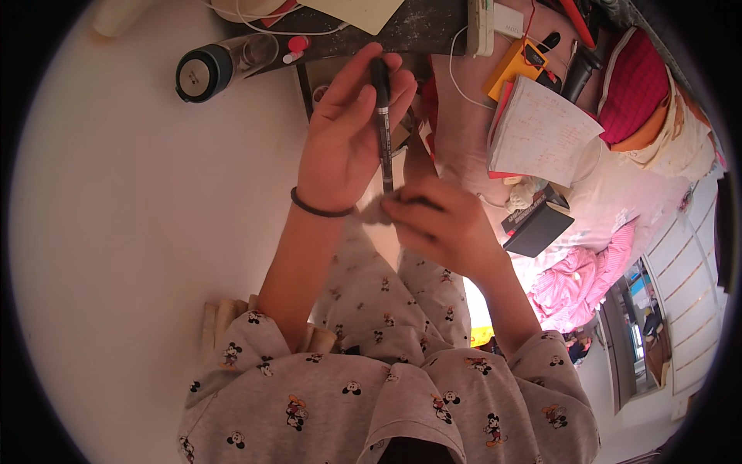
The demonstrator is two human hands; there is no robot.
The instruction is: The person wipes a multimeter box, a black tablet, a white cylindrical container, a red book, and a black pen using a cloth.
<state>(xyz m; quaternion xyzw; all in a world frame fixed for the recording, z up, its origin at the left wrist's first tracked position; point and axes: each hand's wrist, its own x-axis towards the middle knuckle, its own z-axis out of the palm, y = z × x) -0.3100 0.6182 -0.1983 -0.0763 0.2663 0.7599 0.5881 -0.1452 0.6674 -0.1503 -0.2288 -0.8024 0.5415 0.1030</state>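
My left hand, with a dark band round its wrist, holds a slim black pen upright between the thumb and fingers. The pen's thicker black end is at the top, above a silver ring, and its thin barrel points down toward my body. At the lower end of the pen is my right hand, its fingers bent and pinched together. A small greyish thing shows by those fingertips, too blurred to name. Both hands are above my lap, in front of the dark desk.
A clear bottle with a dark lid lies on the left of the dark desk top, near a small red-and-white tube. To the right, a pink-covered bed bears written papers, a yellow device, a black box and pink striped cloth.
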